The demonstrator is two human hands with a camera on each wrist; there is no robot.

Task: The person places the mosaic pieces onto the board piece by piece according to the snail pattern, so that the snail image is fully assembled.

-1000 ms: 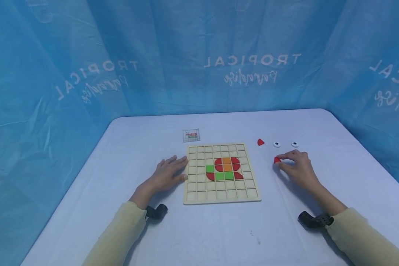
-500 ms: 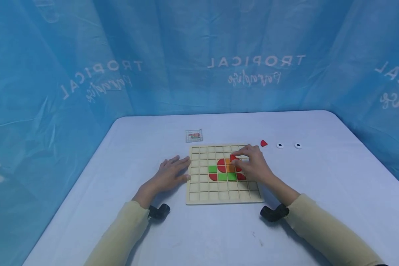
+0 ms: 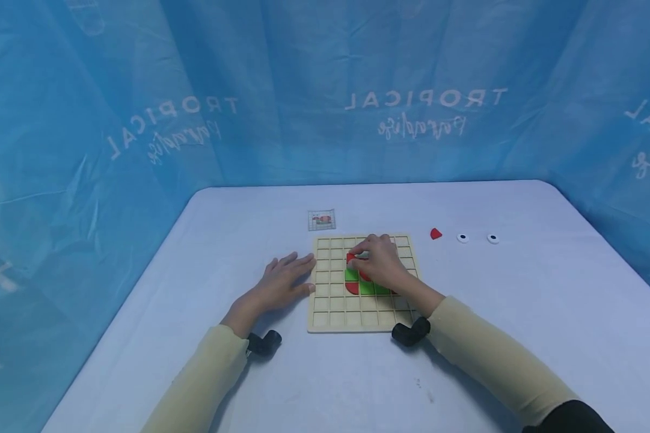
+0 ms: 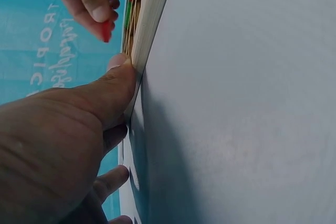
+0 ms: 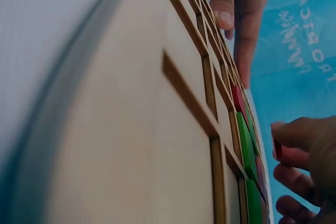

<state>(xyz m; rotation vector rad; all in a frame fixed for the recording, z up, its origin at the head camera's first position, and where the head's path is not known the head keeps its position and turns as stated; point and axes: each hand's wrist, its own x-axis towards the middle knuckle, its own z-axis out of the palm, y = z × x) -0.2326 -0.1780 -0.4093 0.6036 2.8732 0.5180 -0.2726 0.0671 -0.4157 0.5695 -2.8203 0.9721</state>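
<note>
A wooden grid board (image 3: pixel 337 319) lies on the white table. My left hand (image 3: pixel 282 285) rests at its left edge, fingers spread; in the left wrist view the thumb (image 4: pixel 118 77) touches the rim. Between thumb and fingertips my right hand (image 3: pixel 381 261) pinches a small red piece (image 3: pixel 350 257) above the board's upper middle. The right wrist view shows this red piece (image 5: pixel 277 148) held apart from the board. Below it sit a green square (image 3: pixel 352 275), a red rounded piece (image 3: pixel 352 288) and more green squares (image 3: pixel 367 288). My right hand hides other pieces.
Behind the board lies a small picture card (image 3: pixel 321 220) with a coloured pattern on a grid. Right of the board are a loose red piece (image 3: pixel 435 233) and two white eye pieces, one nearer (image 3: pixel 462 238), one farther right (image 3: pixel 492 239). A blue curtain (image 3: pixel 303 108) hangs behind.
My right hand has carried the red piece leftward from the table at the right to over the board. The left hand stays at the board's edge. The head view has shifted slightly.
</note>
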